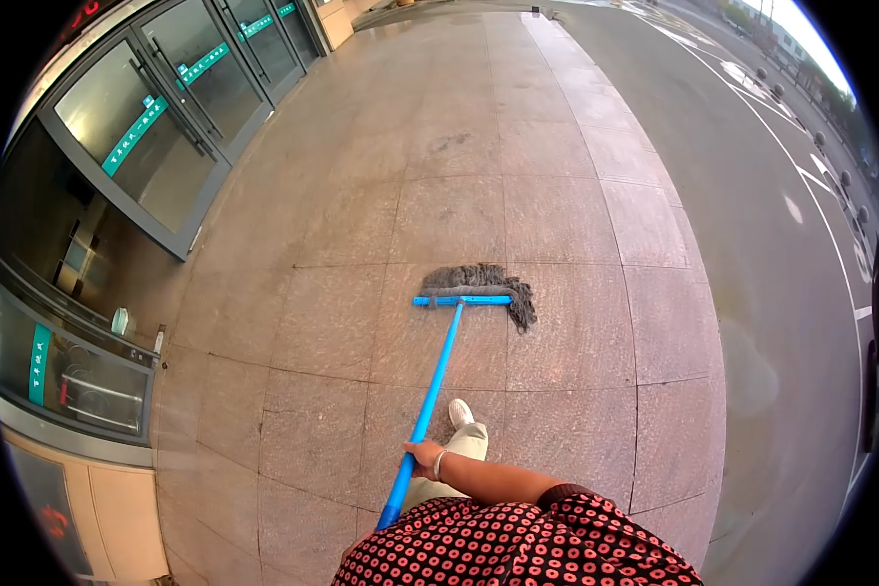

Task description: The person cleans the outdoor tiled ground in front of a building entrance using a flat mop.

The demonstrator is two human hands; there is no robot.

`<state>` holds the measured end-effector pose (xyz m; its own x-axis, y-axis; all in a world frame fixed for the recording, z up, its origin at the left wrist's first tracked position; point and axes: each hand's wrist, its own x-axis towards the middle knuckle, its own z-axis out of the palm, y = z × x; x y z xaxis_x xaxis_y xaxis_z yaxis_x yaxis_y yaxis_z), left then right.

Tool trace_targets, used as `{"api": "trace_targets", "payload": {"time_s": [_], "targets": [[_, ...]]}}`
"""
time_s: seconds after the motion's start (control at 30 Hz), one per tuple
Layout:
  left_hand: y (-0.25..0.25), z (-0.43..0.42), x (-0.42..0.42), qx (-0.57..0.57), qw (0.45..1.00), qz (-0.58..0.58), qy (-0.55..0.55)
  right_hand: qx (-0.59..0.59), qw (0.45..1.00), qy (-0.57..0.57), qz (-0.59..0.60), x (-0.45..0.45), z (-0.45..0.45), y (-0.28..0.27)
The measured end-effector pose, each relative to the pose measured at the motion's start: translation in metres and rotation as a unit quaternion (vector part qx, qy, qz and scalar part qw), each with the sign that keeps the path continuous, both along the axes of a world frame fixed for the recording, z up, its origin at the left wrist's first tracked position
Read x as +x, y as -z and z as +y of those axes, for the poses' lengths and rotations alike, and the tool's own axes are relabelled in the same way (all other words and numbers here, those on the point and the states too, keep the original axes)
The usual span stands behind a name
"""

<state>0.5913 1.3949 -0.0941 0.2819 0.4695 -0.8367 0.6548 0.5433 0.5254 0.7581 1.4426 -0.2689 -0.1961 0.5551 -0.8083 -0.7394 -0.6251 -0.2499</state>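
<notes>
My right hand point(423, 457) is closed around the blue handle of a mop point(434, 386), with a light bracelet at the wrist. The handle slants from beside my patterned shirt up to a blue crossbar point(479, 301). Grey, shaggy strands point(469, 277) spread on the paved floor beyond the bar, and some trail off its right end. The handle's lower end passes out of sight by the shirt. My left hand does not show. One light shoe point(460, 413) stands on the tiles behind the mop head.
Large pinkish stone tiles point(566, 342) make up the walkway. Glass doors point(132, 142) with green strips line the left, one of them standing open. At right the paving ends along an asphalt road point(752, 293) with white markings and several round posts.
</notes>
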Motion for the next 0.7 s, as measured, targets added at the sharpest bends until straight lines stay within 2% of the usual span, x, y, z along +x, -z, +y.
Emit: {"api": "trace_targets", "payload": {"time_s": [0.1,0.17,0.2,0.23,0.3,0.33,0.4,0.43,0.57,0.6,0.7], "targets": [[0.021,0.035,0.021,-0.025,1.0,0.004,-0.017,0.02,0.999,-0.025,-0.009,0.045,0.029,-0.009],[0.06,0.067,0.028,-0.068,0.996,0.037,-0.031,0.017,0.999,-0.036,0.012,0.072,0.052,0.006],[0.062,0.083,0.045,-0.067,0.997,0.036,-0.032,0.026,0.998,-0.036,0.048,0.09,0.064,0.012],[0.01,0.099,0.091,0.013,0.999,-0.028,-0.014,0.035,0.995,-0.036,0.083,0.111,0.077,0.016],[0.014,0.137,0.124,0.017,0.994,-0.106,-0.004,-0.022,1.0,0.007,0.018,0.155,0.096,0.02],[0.016,0.156,0.14,0.005,0.994,-0.107,-0.011,-0.069,0.997,0.018,-0.017,0.18,0.103,0.034],[0.021,0.198,0.175,-0.096,0.982,-0.152,-0.052,-0.097,0.988,0.056,-0.103,0.242,0.107,0.03],[0.018,0.217,0.194,-0.102,0.981,-0.157,-0.055,-0.106,0.981,0.082,-0.137,0.275,0.104,0.033],[0.024,0.272,0.259,-0.157,0.972,-0.173,-0.038,-0.172,0.913,0.175,-0.326,0.396,0.056,0.05],[0.027,0.283,0.277,-0.148,0.97,-0.184,-0.059,-0.185,0.91,0.217,-0.303,0.421,0.035,0.05],[0.034,0.32,0.328,-0.161,0.956,-0.223,-0.102,-0.303,0.85,0.284,-0.324,0.457,-0.02,0.045]]}}
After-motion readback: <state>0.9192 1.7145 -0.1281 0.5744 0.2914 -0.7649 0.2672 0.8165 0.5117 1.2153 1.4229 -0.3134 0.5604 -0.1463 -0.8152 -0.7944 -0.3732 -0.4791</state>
